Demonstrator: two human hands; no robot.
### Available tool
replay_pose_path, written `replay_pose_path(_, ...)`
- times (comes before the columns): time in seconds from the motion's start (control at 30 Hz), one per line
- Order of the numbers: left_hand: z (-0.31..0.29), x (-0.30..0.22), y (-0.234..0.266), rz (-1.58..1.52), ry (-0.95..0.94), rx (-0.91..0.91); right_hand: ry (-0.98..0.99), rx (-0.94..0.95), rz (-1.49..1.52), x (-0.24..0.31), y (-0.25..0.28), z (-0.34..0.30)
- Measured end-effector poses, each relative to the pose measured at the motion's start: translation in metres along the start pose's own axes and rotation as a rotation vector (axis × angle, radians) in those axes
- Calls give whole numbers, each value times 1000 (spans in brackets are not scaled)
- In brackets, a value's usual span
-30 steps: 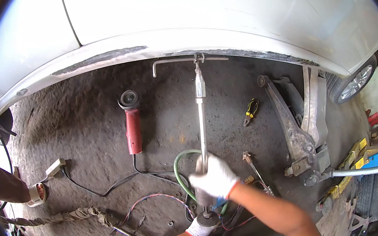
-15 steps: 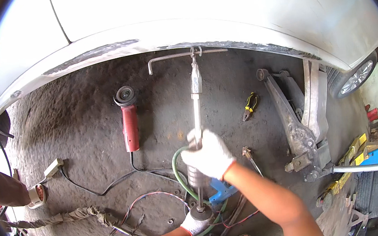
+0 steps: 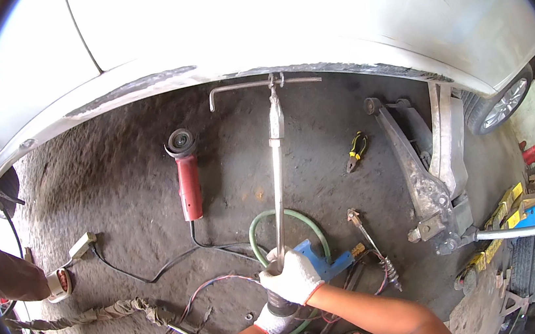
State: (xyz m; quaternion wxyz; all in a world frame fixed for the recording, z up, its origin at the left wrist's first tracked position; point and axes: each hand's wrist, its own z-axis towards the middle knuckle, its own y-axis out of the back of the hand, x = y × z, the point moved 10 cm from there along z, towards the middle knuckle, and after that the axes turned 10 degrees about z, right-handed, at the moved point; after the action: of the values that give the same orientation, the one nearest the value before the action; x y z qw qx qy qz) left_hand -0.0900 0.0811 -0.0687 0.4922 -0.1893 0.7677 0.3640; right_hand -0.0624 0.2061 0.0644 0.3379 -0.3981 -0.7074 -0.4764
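Observation:
A slide hammer [image 3: 279, 185] runs from the white car's lower sill [image 3: 342, 70] back toward me. Its far end hooks onto a bent metal rod [image 3: 232, 88] that lies along the sill, which has scraped, bare grey patches. My right hand [image 3: 293, 279], in a white knit glove, is wrapped round the slide hammer's sliding weight, which it mostly hides, near the rear of the shaft. Just behind it, my gloved left hand [image 3: 275, 323] grips the dark rear end of the same tool; its fingers are partly hidden.
A red angle grinder [image 3: 189, 186] and yellow-black pliers [image 3: 356, 151] lie on the floor. Right of them stands a floor jack [image 3: 413, 170]. A blue tool [image 3: 323, 263], a green hose [image 3: 323, 232] and cables surround my hands. Another person's leg [image 3: 12, 268] is at left.
My right hand has slid down the shaft toward me with the weight and now sits close to my left hand. The rod stays hooked at the sill.

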Motion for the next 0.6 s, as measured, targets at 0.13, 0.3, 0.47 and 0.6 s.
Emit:
replay_pose_path(0.13,-17,-4,5,396,-165,-159,-68,51,40,29,13,2)
replay_pose_path(0.3,-21,6,-6,641,-317,-242,-115,63,500,58,32,62)
replay_pose_path(0.47,-23,7,0,675,-324,-243,53,88,90,43,21,55)
replay_pose_path(0.6,-20,49,-12,345,129,17,105,-56,-68,-4,-9,0)
